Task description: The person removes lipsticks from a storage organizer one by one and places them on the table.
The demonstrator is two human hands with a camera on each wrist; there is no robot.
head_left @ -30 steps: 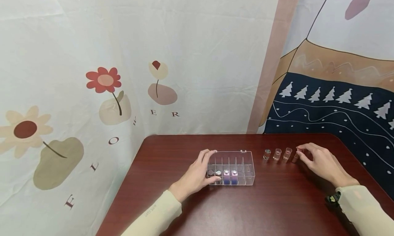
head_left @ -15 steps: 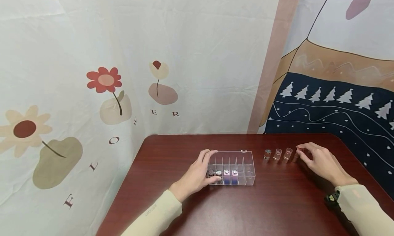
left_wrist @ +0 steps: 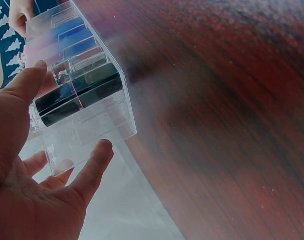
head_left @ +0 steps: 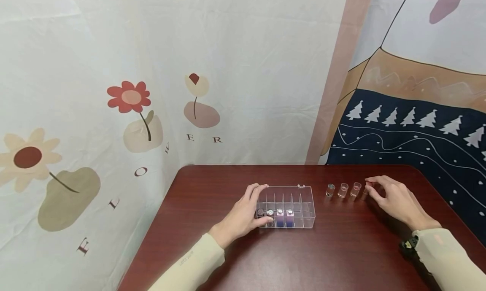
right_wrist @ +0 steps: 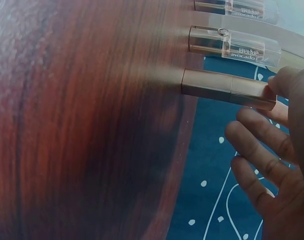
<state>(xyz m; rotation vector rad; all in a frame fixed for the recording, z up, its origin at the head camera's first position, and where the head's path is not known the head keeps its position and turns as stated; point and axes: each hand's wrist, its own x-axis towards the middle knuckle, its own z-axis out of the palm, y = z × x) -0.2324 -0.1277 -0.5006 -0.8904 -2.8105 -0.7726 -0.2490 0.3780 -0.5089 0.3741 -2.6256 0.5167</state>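
Observation:
My left hand (head_left: 243, 213) grips the left end of a clear divided lipstick organizer (head_left: 308, 220), thumb at the front and fingers behind. Several lipsticks stand in its front row: dark tubes (left_wrist: 76, 95) at the left, then two pink-to-blue tubes (head_left: 290, 218). Farther right, my right hand (head_left: 400, 202) pinches the top of a rose-gold lipstick (right_wrist: 229, 89) between thumb and index finger. That lipstick stands upright with its base at the tabletop, while the other fingers are spread loosely beside it, as the right wrist view shows.
Left of the rose-gold lipstick, two clear-cased lipsticks (head_left: 355, 189) and a shorter dark-topped one (head_left: 330, 191) stand in a row. The reddish-brown table (head_left: 322, 257) ends at a rounded far edge against hanging cloth (head_left: 258, 92). A black watch (head_left: 410, 244) circles the right wrist.
The head view shifts very slightly. Both hands keep their places, the left on the organizer and the right at the rose-gold lipstick.

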